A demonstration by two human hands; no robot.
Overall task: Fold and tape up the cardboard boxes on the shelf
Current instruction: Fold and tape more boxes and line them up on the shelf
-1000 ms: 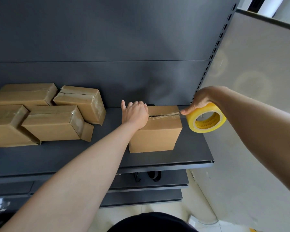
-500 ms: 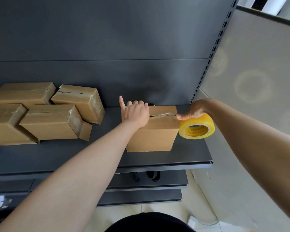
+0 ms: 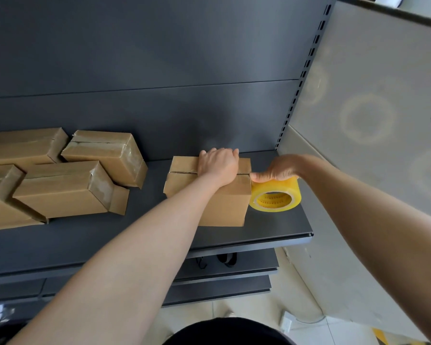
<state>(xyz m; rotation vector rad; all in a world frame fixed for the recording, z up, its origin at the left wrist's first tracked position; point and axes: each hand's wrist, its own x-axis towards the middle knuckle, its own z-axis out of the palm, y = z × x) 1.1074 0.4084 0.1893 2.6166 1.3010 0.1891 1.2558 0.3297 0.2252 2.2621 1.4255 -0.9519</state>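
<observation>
A small brown cardboard box [image 3: 224,205] stands on the dark grey shelf [image 3: 144,235], its top flaps closed along a centre seam. My left hand [image 3: 219,165] lies flat over the seam, fingers curled over the box's far edge, pressing the flaps down. My right hand [image 3: 279,169] grips a yellow roll of clear tape [image 3: 275,197] against the box's right side, thumb at the right end of the seam.
Several taped cardboard boxes [image 3: 70,188] lie in a cluster on the shelf's left half. A perforated upright [image 3: 299,88] marks the shelf's right end, with a pale wall panel beyond. Lower shelves and a tiled floor show below.
My right hand has brought the tape roll down from beside the box to its right side. My left hand has slid rightward over the seam. The box sits more to the right in view.
</observation>
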